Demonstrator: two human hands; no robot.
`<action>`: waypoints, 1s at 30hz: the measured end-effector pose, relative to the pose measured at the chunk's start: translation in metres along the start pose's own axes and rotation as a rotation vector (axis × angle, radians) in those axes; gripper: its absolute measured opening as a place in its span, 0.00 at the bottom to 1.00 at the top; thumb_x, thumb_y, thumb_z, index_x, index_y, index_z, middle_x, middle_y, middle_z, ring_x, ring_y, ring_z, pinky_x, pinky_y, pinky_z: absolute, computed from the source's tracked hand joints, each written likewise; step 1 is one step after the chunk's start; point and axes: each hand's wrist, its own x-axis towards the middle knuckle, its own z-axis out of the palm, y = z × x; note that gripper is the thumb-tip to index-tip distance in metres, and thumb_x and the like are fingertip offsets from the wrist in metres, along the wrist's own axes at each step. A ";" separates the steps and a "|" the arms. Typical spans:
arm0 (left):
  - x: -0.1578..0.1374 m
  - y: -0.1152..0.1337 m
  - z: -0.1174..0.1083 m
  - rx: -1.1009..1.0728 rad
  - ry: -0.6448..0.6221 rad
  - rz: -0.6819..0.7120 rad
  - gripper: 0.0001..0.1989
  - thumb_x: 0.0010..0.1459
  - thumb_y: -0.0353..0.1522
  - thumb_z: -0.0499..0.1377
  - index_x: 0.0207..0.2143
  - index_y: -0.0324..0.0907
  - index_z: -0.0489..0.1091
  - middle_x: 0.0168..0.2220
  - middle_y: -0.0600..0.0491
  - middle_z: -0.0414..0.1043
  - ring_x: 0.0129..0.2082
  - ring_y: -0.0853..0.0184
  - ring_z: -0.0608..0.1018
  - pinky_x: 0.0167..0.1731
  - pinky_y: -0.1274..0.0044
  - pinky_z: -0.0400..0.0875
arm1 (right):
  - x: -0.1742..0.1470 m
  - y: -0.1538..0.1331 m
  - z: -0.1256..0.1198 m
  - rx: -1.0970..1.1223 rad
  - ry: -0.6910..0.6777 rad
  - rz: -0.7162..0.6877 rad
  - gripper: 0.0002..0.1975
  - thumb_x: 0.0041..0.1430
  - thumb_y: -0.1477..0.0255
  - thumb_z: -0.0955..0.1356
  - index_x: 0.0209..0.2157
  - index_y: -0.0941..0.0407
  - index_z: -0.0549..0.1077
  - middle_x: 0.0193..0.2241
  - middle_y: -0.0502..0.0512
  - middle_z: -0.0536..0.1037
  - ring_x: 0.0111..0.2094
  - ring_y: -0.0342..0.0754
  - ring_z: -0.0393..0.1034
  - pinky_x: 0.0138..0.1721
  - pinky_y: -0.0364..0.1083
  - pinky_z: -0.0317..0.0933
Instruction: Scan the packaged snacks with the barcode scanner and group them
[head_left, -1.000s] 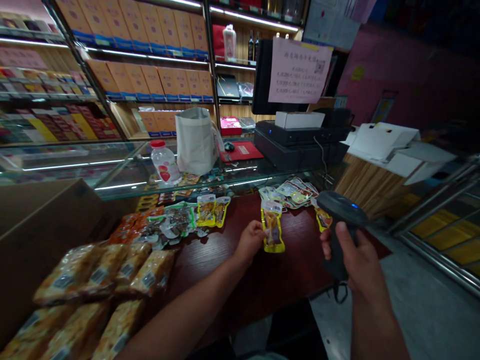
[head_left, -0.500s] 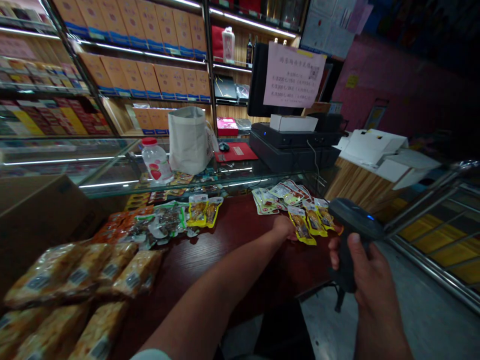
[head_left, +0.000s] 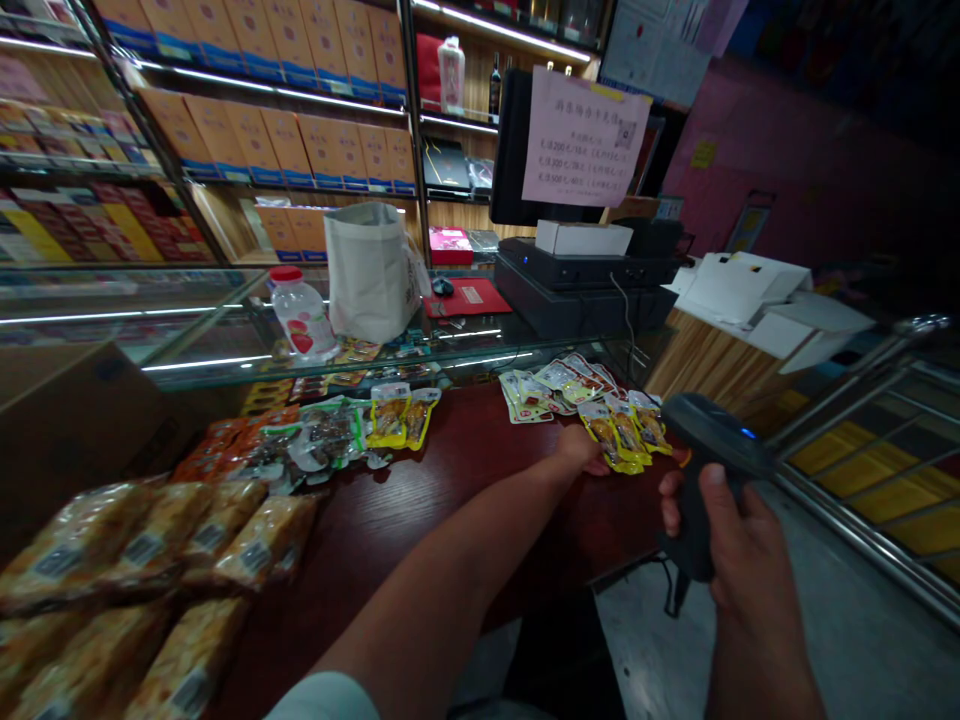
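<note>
My right hand [head_left: 739,530] is wrapped around the handle of a dark barcode scanner [head_left: 716,440], which shows a small blue light. The scanner is held above the table's right edge, its head towards the yellow-edged snack packets [head_left: 630,432]. My left hand [head_left: 583,450] reaches across the dark red table [head_left: 450,510] and is closed at the left edge of the nearest snack packet [head_left: 602,428]; its fingertips are partly hidden by that packet. These packets overlap side by side. Just behind them lie several white and green flat packets [head_left: 525,395].
Plastic-wrapped pastry packs [head_left: 142,545], green-edged packets [head_left: 326,440] and two more yellow-edged packets [head_left: 401,415] lie on the left. Behind stand a glass counter [head_left: 217,350], a bottle [head_left: 302,318], a white bag [head_left: 371,275] and a monitor [head_left: 510,150]. A metal railing [head_left: 885,490] is at right.
My left hand has shifted slightly right, and the nearest yellow-edged packet has slid against its neighbours, overlapping them more. The scanner stays in my right hand at nearly the same place.
</note>
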 end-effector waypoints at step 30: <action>-0.186 -0.073 -0.246 1.281 1.104 0.093 0.17 0.56 0.37 0.59 0.44 0.35 0.74 0.46 0.36 0.76 0.58 0.42 0.68 0.64 0.49 0.41 | -0.008 0.031 0.062 -0.107 -0.287 0.117 0.24 0.56 0.49 0.70 0.41 0.56 0.74 0.25 0.53 0.78 0.19 0.43 0.66 0.20 0.42 0.61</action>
